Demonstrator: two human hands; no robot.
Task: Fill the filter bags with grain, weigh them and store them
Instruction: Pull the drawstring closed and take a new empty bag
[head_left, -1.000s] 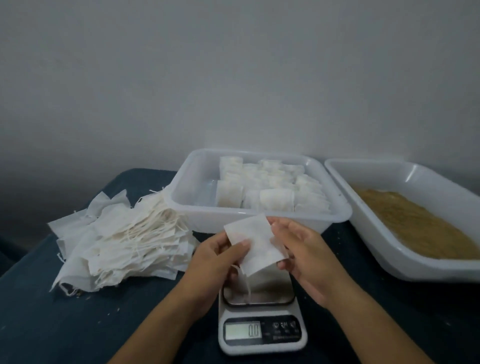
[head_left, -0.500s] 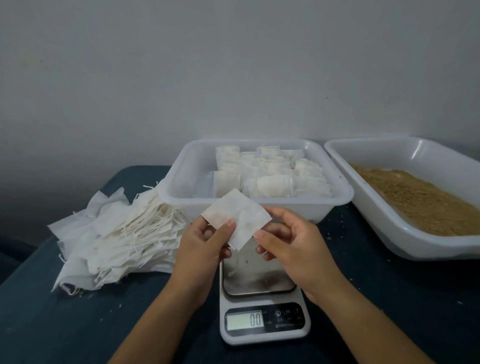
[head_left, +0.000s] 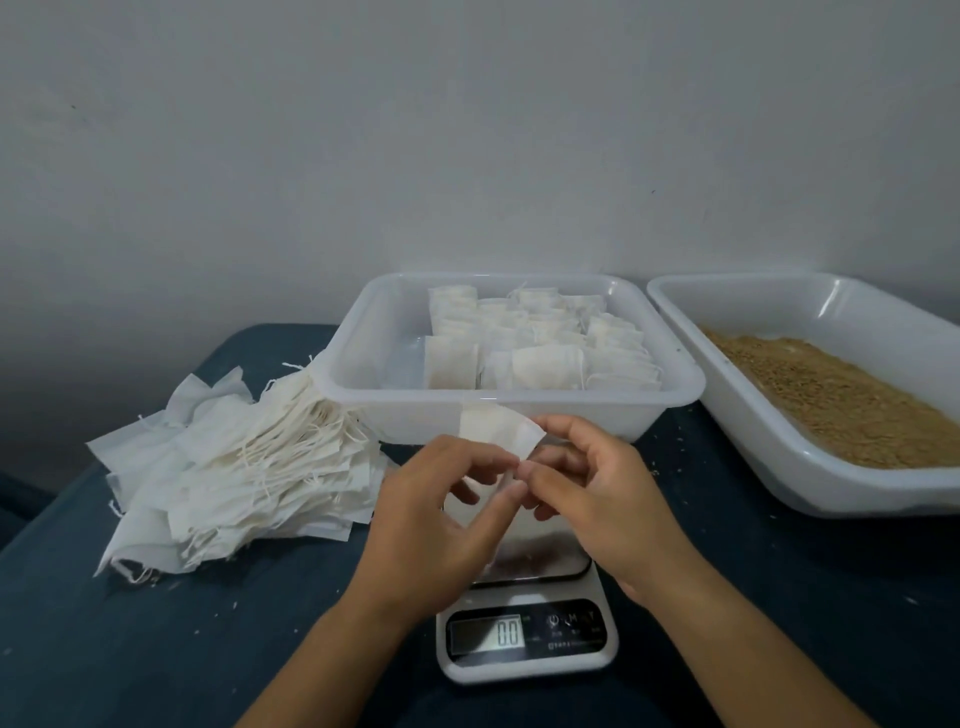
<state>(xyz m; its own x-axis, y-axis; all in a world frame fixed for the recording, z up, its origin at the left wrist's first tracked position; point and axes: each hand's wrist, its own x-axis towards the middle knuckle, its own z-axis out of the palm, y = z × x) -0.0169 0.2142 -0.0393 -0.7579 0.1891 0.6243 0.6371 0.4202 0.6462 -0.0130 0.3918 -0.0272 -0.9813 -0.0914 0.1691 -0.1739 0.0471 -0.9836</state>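
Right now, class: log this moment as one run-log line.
left hand + right hand: pinch empty filter bag | scale: 0.0 | grain tray: untouched

two tubs (head_left: 511, 410), one scale (head_left: 527, 642), perhaps forty-odd bags (head_left: 244, 473).

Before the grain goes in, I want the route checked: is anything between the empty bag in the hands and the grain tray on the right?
Nothing visible blocks it. Both hands pinch the empty white filter bag above the scale; only bare dark table lies between it and the white plastic tray of brown grain.
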